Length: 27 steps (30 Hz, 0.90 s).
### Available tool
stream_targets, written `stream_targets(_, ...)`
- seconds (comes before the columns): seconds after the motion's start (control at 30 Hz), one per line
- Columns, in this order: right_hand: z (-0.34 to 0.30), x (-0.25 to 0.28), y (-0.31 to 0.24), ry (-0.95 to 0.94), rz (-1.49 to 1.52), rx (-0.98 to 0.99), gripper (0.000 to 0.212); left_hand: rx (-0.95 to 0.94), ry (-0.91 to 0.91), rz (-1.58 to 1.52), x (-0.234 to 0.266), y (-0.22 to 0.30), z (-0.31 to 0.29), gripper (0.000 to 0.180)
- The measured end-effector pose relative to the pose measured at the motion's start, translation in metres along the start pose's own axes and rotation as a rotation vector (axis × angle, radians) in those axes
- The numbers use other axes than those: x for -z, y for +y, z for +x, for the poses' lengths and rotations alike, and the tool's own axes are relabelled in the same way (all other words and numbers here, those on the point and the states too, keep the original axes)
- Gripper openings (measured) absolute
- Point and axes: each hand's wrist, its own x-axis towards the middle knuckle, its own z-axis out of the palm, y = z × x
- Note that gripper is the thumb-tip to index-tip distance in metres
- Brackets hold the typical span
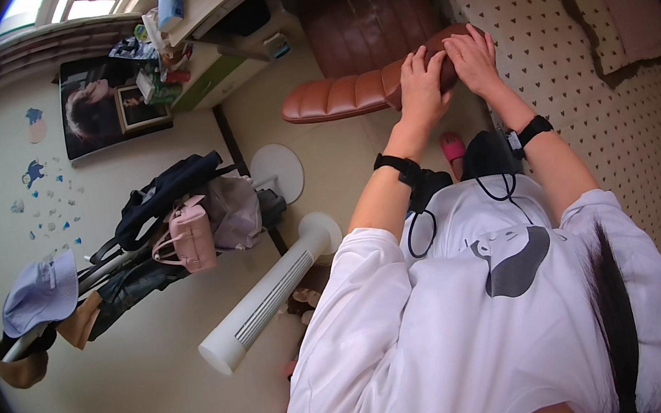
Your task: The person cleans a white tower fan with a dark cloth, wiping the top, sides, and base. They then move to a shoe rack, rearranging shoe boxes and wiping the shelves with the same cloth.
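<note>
A brown padded leather chair (348, 90) stands ahead of me, its footrest stretching left and its backrest reaching up toward the desk. My left hand (421, 85) presses on the near right end of the padded part with fingers spread. Right beside it, my right hand (474, 58) lies flat on the same brown cushion, where it meets the bed. Both wrists carry black bands. Neither hand holds a loose object.
A bed (584, 86) with a heart-patterned cover and a pink pillow (627, 4) fills the right side. A white tower fan (271, 291) stands at lower left, beside a rack with bags, a pink handbag (187, 239) and a cap. A cluttered desk (220, 19) sits at the back.
</note>
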Motion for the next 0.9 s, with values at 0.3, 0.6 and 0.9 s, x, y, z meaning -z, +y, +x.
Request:
stream_targets(0.3, 0.006, -0.002, 0.013, -0.071, 0.130, -0.007, 0.048, 0.036, -0.106, 0.002, 0.051, -0.026, -0.019, 0.052)
stream_targets(0.6, 0.005, 0.004, -0.001, -0.097, 0.010, -0.043, 0.045, 0.157, 0.042, 0.386, 0.153, -0.117, -0.080, 0.052)
stream_targets(0.9, 0.011, 0.001, 0.002, -0.123, 0.000, -0.065, 0.049, 0.001, -0.212, 0.014, 0.033, -0.019, -0.013, 0.067)
